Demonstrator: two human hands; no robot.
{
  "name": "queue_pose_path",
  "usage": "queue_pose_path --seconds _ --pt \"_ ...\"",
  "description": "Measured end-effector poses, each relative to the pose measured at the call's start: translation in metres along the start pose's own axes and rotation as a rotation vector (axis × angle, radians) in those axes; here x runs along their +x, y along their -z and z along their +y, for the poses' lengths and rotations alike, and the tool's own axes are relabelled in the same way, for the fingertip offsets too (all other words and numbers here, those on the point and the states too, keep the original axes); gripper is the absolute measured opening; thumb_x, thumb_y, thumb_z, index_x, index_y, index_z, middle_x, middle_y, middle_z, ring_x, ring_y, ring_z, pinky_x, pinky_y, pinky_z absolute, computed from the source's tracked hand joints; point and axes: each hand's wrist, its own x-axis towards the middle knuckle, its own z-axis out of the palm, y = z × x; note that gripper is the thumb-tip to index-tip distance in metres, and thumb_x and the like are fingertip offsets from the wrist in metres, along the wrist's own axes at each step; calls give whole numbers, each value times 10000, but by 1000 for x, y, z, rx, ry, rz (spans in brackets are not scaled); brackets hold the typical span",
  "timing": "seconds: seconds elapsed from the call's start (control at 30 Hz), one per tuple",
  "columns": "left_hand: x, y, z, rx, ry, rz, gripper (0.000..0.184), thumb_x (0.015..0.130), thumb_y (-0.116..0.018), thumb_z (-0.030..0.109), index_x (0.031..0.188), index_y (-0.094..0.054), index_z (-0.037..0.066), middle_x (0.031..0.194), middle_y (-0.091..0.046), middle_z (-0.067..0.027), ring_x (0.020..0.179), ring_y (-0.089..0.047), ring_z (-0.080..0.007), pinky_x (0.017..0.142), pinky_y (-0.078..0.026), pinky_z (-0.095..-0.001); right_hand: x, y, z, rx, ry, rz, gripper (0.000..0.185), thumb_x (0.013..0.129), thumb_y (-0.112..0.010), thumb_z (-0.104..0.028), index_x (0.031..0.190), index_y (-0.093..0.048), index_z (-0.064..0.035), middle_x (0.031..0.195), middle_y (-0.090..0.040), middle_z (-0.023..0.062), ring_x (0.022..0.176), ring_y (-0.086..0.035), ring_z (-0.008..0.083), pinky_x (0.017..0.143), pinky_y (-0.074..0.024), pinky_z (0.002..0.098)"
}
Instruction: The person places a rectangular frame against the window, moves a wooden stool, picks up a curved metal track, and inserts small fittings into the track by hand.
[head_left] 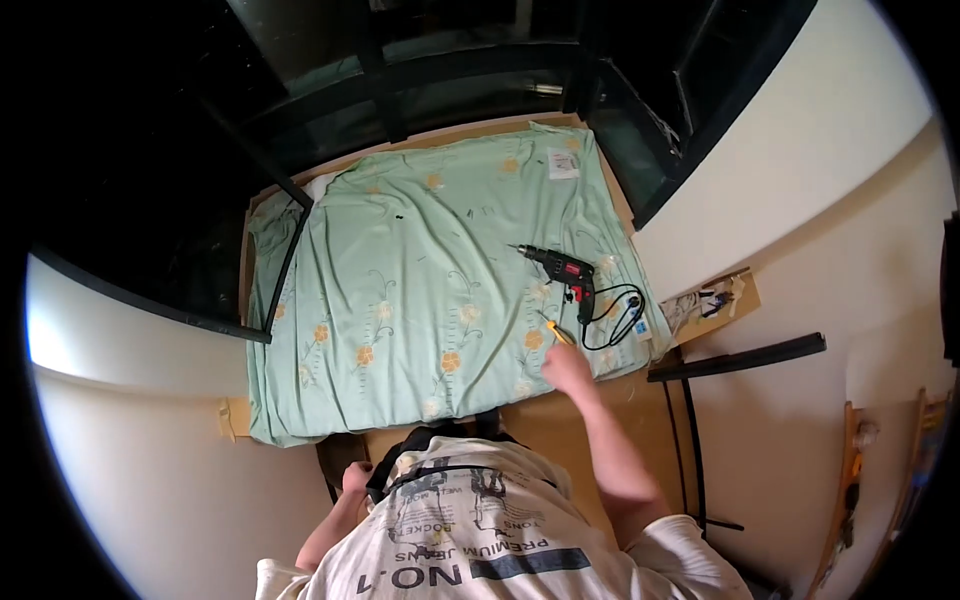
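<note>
My right hand [567, 369] is closed around the end of a yellow-handled screwdriver [557, 331] over the near right part of a green floral sheet [400, 290]. Its thin tip points up and left, hard to make out against the cloth. Just beyond it, a black and red corded drill [560, 268] lies on its side with a bit in its chuck, its cable [630, 315] coiled to the right. Down by my left hip, my left hand [355, 477] is curled beside the dark cloth at my waist; whatever its fingers hold is hidden.
Dark-framed windows [480, 85] surround the sheet-covered ledge, with one sash [290, 265] swung in at left. A white paper [564, 164] lies far right. A black bar [740, 357] and a cardboard piece [715, 305] sit at right. Small dark bits [399, 216] dot the sheet.
</note>
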Motion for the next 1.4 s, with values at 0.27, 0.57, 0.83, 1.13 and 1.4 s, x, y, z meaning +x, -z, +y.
queue_pose_path --seconds 0.27,0.57,0.83,1.13,1.4 --pt "-1 -1 8 -7 30 -67 385 746 -671 384 992 -755 100 965 -711 -182 933 -685 -336 843 -530 -384 -43 -138 72 99 -56 -115 204 721 -575 -162 744 -679 12 847 -665 237 812 -645 421 739 -518 479" --pt "3 -4 11 -43 24 -57 383 722 -672 379 994 -759 123 965 -708 -195 935 -682 -349 853 -528 -396 -123 -202 133 147 -281 -408 210 713 -585 -179 756 -691 -4 747 -678 176 648 -641 300 568 -479 438" --pt "11 -4 4 -32 11 -69 373 725 -661 368 1002 -760 139 998 -705 -191 960 -677 -348 865 -528 -393 -105 -210 141 316 -153 -371 203 699 -605 -193 692 -667 0 585 -597 135 498 -569 231 490 -461 397" --pt "8 -1 -5 -51 19 -58 372 706 -680 365 987 -763 135 979 -711 -182 940 -684 -339 851 -533 -388 -93 -185 90 399 -247 -477 214 699 -608 -224 666 -670 -22 568 -595 129 456 -548 225 455 -442 374" --pt "1 0 -9 -53 21 -58 374 713 -678 368 979 -763 119 962 -712 -186 927 -687 -342 849 -529 -389 -96 -247 136 264 -49 -443 208 736 -610 -210 682 -680 -22 585 -614 134 445 -561 234 445 -468 376"
